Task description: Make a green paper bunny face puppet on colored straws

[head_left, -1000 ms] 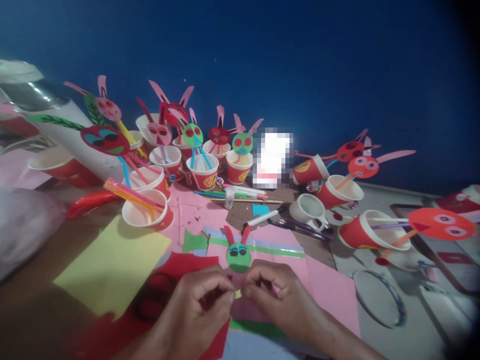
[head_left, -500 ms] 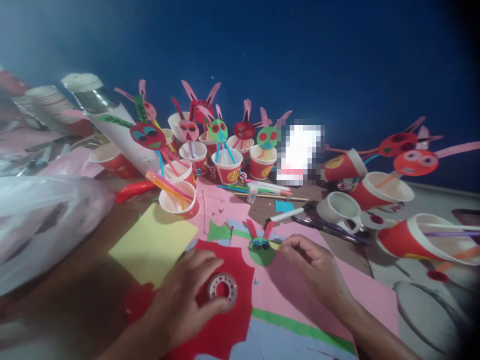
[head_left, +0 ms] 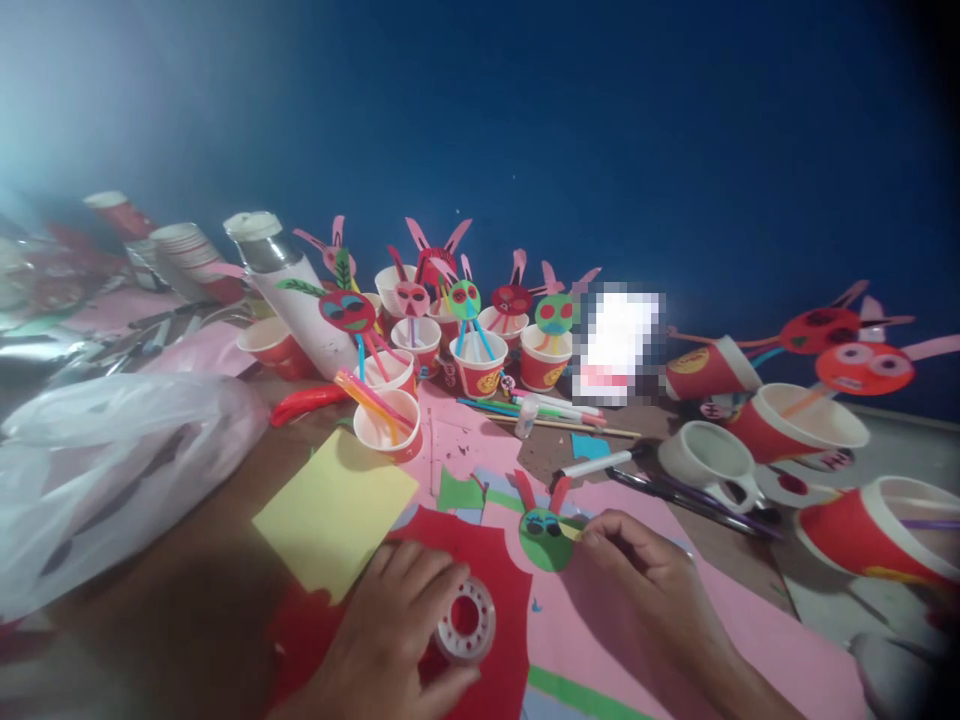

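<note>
The right hand is nearly closed, thumb and fingertips pinching one yellow slip. The slip's free end lies over the right-hand edge of one green head, which carries two black eyes and two red ears and lies on pink paper.

The left hand is part open, palm down over one red sheet, its thumb and fingers parted around one tape roll; whether it grips the roll, I cannot tell. Just beyond this hand lies one yellow sheet.

Farther back on the tabletop, seven straw-mounted heads stand grouped among cups: two green, the others pink or red. Two more heads, one red and one orange, are on the right, where three cups show, one of them cut by the picture's edge. In front of the left group, one cup holds several loose straws.

Between the groups are one small bottle, one blue scrap, one white marker and one mug. One green scrap lies behind the red sheet. One plastic bag sits at far left, near one red object too blurred to name.
</note>
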Demonstrator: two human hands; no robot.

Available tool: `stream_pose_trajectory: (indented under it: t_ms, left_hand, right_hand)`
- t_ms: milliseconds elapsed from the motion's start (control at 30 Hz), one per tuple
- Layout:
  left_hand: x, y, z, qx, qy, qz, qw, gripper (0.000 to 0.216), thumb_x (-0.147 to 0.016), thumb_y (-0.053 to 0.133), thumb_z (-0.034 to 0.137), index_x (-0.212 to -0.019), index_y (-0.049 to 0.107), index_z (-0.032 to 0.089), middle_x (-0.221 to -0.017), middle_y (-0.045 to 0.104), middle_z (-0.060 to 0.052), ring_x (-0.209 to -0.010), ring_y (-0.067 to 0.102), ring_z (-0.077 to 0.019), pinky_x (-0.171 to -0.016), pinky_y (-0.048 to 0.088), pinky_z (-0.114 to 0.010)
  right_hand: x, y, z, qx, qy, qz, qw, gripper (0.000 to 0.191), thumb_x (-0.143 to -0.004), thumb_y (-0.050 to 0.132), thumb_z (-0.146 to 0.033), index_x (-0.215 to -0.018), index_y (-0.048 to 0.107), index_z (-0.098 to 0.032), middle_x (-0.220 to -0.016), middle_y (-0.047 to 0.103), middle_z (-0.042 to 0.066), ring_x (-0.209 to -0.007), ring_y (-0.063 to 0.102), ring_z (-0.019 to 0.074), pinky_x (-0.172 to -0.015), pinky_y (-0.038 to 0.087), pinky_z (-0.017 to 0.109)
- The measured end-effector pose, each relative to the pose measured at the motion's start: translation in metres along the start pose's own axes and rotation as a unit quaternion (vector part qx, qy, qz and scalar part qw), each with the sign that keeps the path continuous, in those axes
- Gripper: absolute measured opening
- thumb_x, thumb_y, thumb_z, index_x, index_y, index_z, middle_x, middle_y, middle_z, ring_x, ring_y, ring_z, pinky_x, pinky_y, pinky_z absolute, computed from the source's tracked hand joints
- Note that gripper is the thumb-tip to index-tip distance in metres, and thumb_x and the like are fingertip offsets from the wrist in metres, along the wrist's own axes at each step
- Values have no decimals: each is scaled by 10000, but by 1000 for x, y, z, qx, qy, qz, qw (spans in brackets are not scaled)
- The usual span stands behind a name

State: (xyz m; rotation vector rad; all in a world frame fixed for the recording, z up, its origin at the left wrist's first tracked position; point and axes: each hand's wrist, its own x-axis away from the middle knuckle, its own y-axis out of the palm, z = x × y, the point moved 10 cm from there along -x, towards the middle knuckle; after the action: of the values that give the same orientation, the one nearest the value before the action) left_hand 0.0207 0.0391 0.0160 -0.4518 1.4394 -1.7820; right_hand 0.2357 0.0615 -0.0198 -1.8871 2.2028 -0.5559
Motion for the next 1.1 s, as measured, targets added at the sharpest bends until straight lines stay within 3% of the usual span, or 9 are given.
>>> stream_pose_trajectory:
  t_ms: [233, 333, 467, 567, 700, 767, 867, 1000, 1100]
  left_hand:
    - [-29, -35, -32, 55, -107, 87, 989, 457, -704, 621, 282, -1138, 516, 185, -1093, 605, -119, -1011, 537, -294, -887, 415, -449]
    - [-32, -30, -40, 118, -144, 86, 979, 448, -690, 627, 266, -1120, 519, 202, -1096, 613, -101, -983, 573, -266, -863, 456, -398]
    - [-21, -13, -37, 116, -119, 44, 985, 506, -709, 619, 262, -1194, 479, 226, -1161, 611, -90, -1042, 569, -270, -922, 433, -395]
    - [-6, -4, -39, 113, -112, 29, 987, 553, -733, 607, 271, -1255, 427, 240, -1222, 581, -96, -1117, 527, -284, -983, 382, -422]
    - [10, 5, -48, 178, -143, 5, 974, 552, -778, 565, 272, -1291, 364, 238, -1267, 530, -110, -1159, 485, -278, -979, 381, -420]
    - [15, 6, -54, 252, -173, 6, 952, 521, -829, 504, 283, -1314, 322, 227, -1323, 469, -122, -1198, 453, -264, -990, 368, -405]
    - [18, 7, -65, 397, -226, 21, 889, 448, -893, 384, 341, -1308, 314, 190, -1318, 467, -147, -1150, 502, -246, -919, 421, -358]
    - [18, -2, -81, 493, -268, 83, 823, 428, -890, 349, 430, -1201, 415, 143, -1039, 644, -125, -885, 616, -222, -752, 458, -322]
    - [17, -8, -88, 555, -285, 121, 772, 385, -864, 396, 436, -1087, 498, 140, -929, 666, -104, -788, 623, -219, -682, 446, -314]
  right_hand:
    - [-1, 0, -5, 10, -31, 12, 999, 246, -771, 547, -394, -625, 567, -197, -577, 548, -21, -551, 484, 140, -509, 393, 212]
    - [-1, 3, -3, 14, -38, 3, 999, 245, -787, 539, -386, -637, 567, -194, -591, 566, -21, -574, 511, 141, -528, 403, 207]
    - [2, 2, -6, 49, -69, -14, 996, 238, -831, 501, -355, -663, 555, -195, -608, 588, -19, -574, 542, 140, -519, 417, 204]
    - [13, 7, -36, 103, -198, -34, 974, 188, -862, 465, -280, -737, 584, -205, -695, 648, 0, -642, 602, 150, -582, 457, 220]
    - [58, 45, -81, 163, -473, -89, 861, 166, -887, 461, -262, -935, 615, -224, -937, 709, 36, -903, 642, 167, -827, 450, 283]
    - [71, 59, -83, 177, -524, -65, 830, 141, -887, 491, -280, -866, 624, -235, -929, 722, -1, -927, 644, 143, -871, 425, 270]
    - [79, 79, -74, 206, -548, -42, 810, 131, -888, 516, -268, -841, 634, -236, -893, 732, -43, -879, 660, 122, -975, 354, 287]
    - [81, 87, -65, 223, -555, -53, 800, 146, -884, 525, -303, -830, 641, -232, -883, 733, -48, -862, 665, 114, -986, 355, 274]
    - [80, 80, -70, 211, -556, -51, 802, 173, -898, 498, -295, -842, 646, -226, -886, 732, -43, -865, 666, 121, -945, 399, 264]
